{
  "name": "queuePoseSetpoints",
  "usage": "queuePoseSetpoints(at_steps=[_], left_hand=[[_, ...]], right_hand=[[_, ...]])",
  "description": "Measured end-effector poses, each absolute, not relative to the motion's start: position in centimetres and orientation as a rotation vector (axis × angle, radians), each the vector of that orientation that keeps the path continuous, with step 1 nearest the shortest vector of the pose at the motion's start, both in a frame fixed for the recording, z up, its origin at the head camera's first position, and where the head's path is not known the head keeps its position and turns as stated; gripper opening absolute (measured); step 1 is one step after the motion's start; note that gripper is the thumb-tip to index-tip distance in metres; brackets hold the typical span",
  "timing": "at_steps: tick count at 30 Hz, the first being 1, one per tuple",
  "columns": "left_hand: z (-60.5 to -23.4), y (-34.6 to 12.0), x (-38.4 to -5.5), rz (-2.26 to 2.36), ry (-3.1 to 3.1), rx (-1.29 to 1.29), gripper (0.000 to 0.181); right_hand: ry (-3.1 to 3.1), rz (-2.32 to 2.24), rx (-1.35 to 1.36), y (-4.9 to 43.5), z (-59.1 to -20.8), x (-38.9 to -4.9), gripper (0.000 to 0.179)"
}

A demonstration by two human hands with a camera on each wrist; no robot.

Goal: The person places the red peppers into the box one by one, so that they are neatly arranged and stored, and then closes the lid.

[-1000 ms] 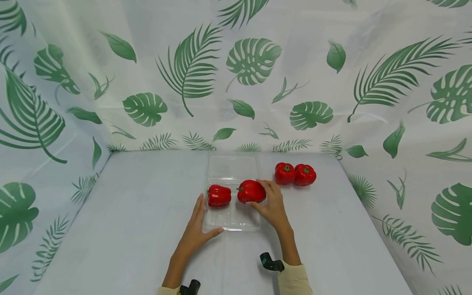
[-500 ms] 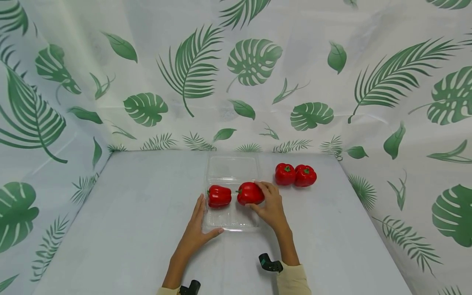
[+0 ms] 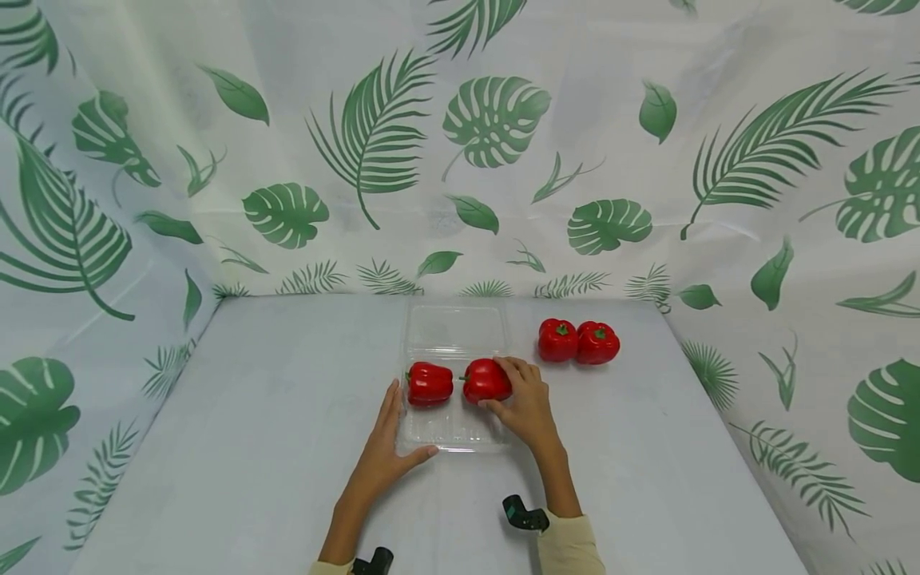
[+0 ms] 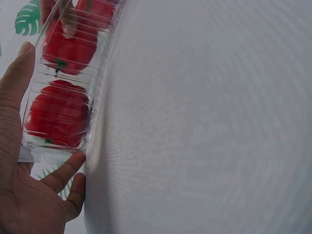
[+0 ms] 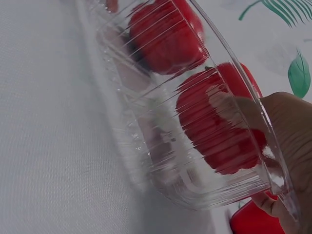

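**Held pepper (image 3: 480,378) shifts left and nearer in the clear box (image 3: 456,433)**

We see the right hand (image 3: 530,406) pinching the held pepper, its thumb on the near side and its fingers over the right, far side. Compared with a second ago, hand and pepper have both moved slightly left and nearer, narrowing the gap to the left pepper (image 3: 430,384). From the right wrist we view the held pepper through the box wall, partly above the rim; we cannot tell whether it touches the bottom. Its green stem points left.

We find the left hand (image 3: 381,454) spread, as it was before: straight fingers along the box's left side, thumb reaching to the near edge. The left pepper lies on its side in the left part of the box, stem to the left, and has kept its place.

Beyond, the box's open lid (image 3: 457,326) lies flat on the far side. To the far right, two more red peppers (image 3: 557,340) sit side by side on the white table (image 3: 273,415), stems up, just as they were. Nearest us are pale sleeves (image 3: 571,547) and black wrist devices (image 3: 525,513); behind the table hangs a leaf-printed curtain (image 3: 517,208).
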State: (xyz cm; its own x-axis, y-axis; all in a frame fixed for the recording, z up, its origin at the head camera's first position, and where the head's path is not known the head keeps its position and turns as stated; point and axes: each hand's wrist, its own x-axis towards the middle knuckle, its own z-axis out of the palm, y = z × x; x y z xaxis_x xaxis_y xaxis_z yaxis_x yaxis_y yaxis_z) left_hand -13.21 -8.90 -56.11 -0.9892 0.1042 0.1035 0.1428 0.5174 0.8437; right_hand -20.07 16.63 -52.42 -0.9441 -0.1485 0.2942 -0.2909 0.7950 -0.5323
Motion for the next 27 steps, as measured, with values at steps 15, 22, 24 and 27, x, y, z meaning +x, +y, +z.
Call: queuePoseSetpoints(at_steps=[15,22,24,27], left_hand=[[-56.12,-8.69,-13.06,-1.508,-2.707,-0.214,0.113],[-56.08,-8.83,-13.13,-1.501,-2.719,-0.218,0.113],[-56.08,-8.84,-13.17,-1.502,-2.722,-0.214,0.113],[-56.07,-8.81,-13.17,-1.506,-2.730,-0.201,0.113]], right_hand=[[-2.803,0.813,0.330,16.53,-53.02,-20.17,0.079],[-2.828,0.822,0.334,16.44,-52.92,-20.19,0.079],[-2.839,0.825,0.329,16.41,-52.91,-20.20,0.080],[-2.850,0.828,0.329,16.41,-52.89,-20.22,0.083]])
